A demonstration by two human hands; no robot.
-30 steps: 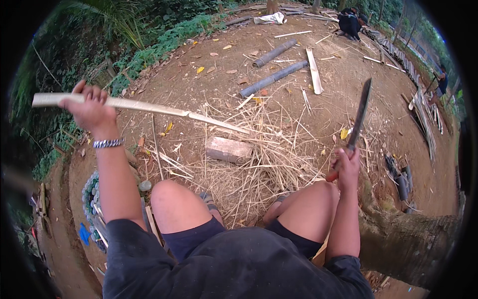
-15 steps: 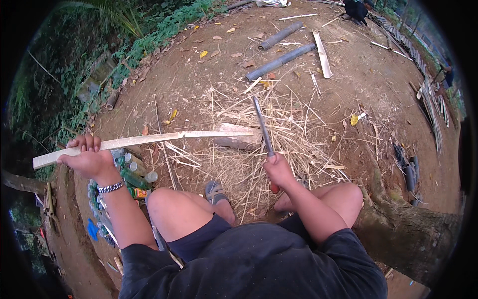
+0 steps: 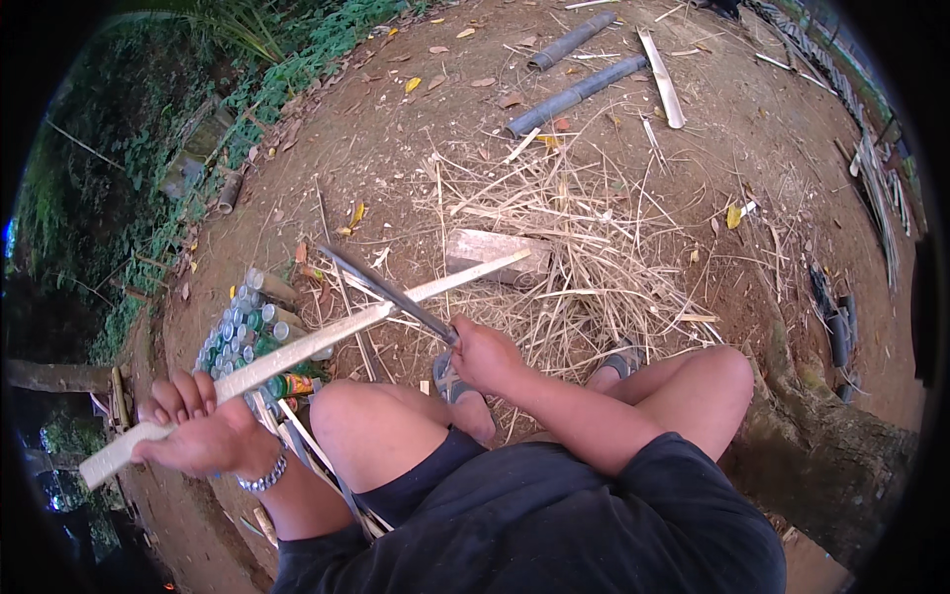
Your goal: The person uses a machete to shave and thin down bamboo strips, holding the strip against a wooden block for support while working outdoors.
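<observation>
My left hand (image 3: 206, 428) is closed around the lower end of a long pale bamboo strip (image 3: 297, 349). The strip slants up to the right, and its far tip overlaps a short wooden block (image 3: 473, 247) on the ground. A bend or notch shows partway along it. In my right hand (image 3: 485, 353) is a machete (image 3: 384, 289), its dark blade pointing up and left. The blade crosses the strip near that bend; whether the two touch I cannot tell. My right fingers hide the machete's handle.
Bamboo shavings (image 3: 604, 262) are heaped around the block. Clustered glass bottles (image 3: 252, 327) stand left of my knee. Dark bamboo poles (image 3: 579, 94) and a split bamboo piece (image 3: 661, 79) lie farther off. A thick tree root (image 3: 802, 436) rises at the right.
The machete has swung left from nearly upright and now crosses the strip. My left hand has dropped lower, so the strip tilts more steeply. The view has shifted slightly.
</observation>
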